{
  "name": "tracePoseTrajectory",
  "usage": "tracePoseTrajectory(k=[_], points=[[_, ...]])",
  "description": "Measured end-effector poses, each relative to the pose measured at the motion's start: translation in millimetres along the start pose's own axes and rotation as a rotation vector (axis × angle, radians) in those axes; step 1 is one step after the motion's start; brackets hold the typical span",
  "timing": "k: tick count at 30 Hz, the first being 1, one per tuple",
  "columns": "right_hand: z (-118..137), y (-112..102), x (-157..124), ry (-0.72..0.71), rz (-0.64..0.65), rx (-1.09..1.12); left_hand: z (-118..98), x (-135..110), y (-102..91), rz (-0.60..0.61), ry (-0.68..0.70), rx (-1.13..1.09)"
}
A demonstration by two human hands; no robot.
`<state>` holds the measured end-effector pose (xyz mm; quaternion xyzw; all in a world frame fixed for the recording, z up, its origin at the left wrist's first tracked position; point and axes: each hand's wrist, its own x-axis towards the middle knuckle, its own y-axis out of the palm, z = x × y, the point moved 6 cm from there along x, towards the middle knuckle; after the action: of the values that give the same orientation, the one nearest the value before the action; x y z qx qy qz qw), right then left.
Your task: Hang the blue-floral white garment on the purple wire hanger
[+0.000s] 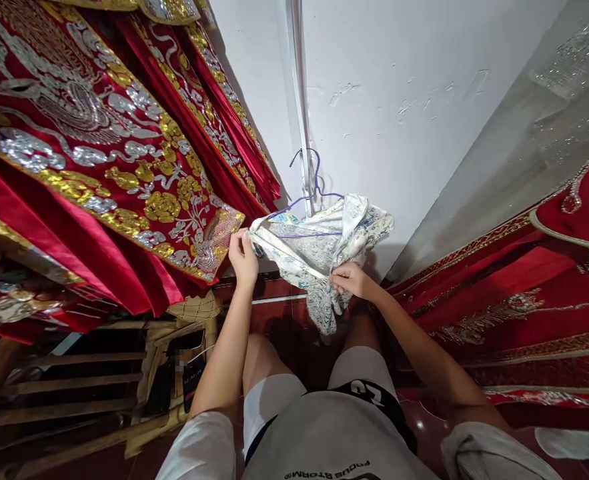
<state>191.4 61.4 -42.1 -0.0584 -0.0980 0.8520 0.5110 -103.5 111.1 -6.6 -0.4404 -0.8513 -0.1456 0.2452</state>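
Observation:
A pale patterned garment (304, 257) with blue and yellowish print hangs in front of me on a thin purple hanger (318, 190). The hanger's hook is near a white vertical strip on the wall. My left hand (243, 257) pinches the garment's left edge near the hanger's end, beside the embroidered red cloth. My right hand (350, 279) has its fingers closed on the garment's front, lower and right of centre. The garment's lower part droops in folds below that hand. Part of the hanger's bottom bar shows through the garment's opening.
Red cloths with gold and silver embroidery (164, 200) hang on the left, above a bamboo chair (139, 393). More red embroidered garments (524, 300) hang on the right, under sheer white fabric (574, 127). A white wall (399, 73) stands ahead, over a dark red tiled floor.

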Motion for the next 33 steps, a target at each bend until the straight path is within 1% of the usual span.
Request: tracePoseTrajectory(k=[1,2,3,4,6,7,8,10,12,13,15,16,17,18,20,21,22,23,24,25,26,27,28,30,31,33], points=[[0,0,-1,0.004,0.013,0.004,1,4,3.6,0.038,-0.022,-0.028],[0,2,-1,0.010,0.016,0.010,6,7,6.1,0.044,-0.086,-0.076],[0,4,-1,0.016,0.012,0.019,14,10,7.2,0.006,-0.186,-0.142],[1,8,1,0.017,0.008,0.025,24,9,8.1,-0.059,-0.311,-0.219],[4,19,6,0.005,0.009,0.018,45,-3,13.9,-0.170,-0.565,-0.358],[6,25,8,-0.005,0.019,0.003,52,-12,19.2,-0.181,-0.670,-0.403],[7,30,10,-0.014,0.036,-0.020,58,-23,25.2,-0.158,-0.756,-0.433],[7,36,12,-0.009,0.075,-0.095,62,-48,35.3,-0.052,-0.863,-0.441],[1,30,11,0.048,0.080,-0.186,59,-72,39.6,0.047,-0.907,-0.429],[-2,22,11,0.085,0.047,-0.226,56,-82,40.0,0.083,-0.922,-0.428],[-6,0,11,0.137,-0.079,-0.258,41,-93,41.5,0.172,-0.893,-0.445],[-6,-10,12,0.143,-0.138,-0.236,29,-93,43.7,0.235,-0.835,-0.457],[-4,-15,14,0.139,-0.169,-0.189,14,-91,47.2,0.316,-0.745,-0.456],[-1,-16,18,0.131,-0.158,-0.121,-5,-88,52.0,0.410,-0.626,-0.436],[6,-3,24,0.128,-0.038,0.057,-46,-82,63.1,0.592,-0.341,-0.344],[12,8,27,0.130,0.038,0.153,-64,-81,67.5,0.645,-0.206,-0.284],[18,17,28,0.126,0.103,0.243,-79,-79,70.6,0.672,-0.087,-0.229],[25,25,28,0.113,0.147,0.319,-91,-78,72.3,0.680,0.003,-0.190],[33,29,28,0.099,0.169,0.375,-97,-77,72.8,0.684,0.051,-0.178],[39,29,27,0.096,0.172,0.403,-99,-77,73.2,0.711,0.054,-0.185],[45,26,26,0.108,0.166,0.400,-96,-78,73.7,0.769,0.018,-0.207],[49,21,24,0.135,0.162,0.364,-90,-82,74.1,0.859,-0.042,-0.235],[54,14,23,0.167,0.171,0.300,-83,-88,74.0,0.973,-0.110,-0.258],[66,-3,20,0.190,0.225,0.141,-69,-102,69.2,1.190,-0.220,-0.260],[73,-10,20,0.163,0.257,0.072,-64,-109,64.9,1.270,-0.251,-0.239],[91,-21,19,0.073,0.303,-0.009,-59,-119,55.6,1.380,-0.287,-0.197]])
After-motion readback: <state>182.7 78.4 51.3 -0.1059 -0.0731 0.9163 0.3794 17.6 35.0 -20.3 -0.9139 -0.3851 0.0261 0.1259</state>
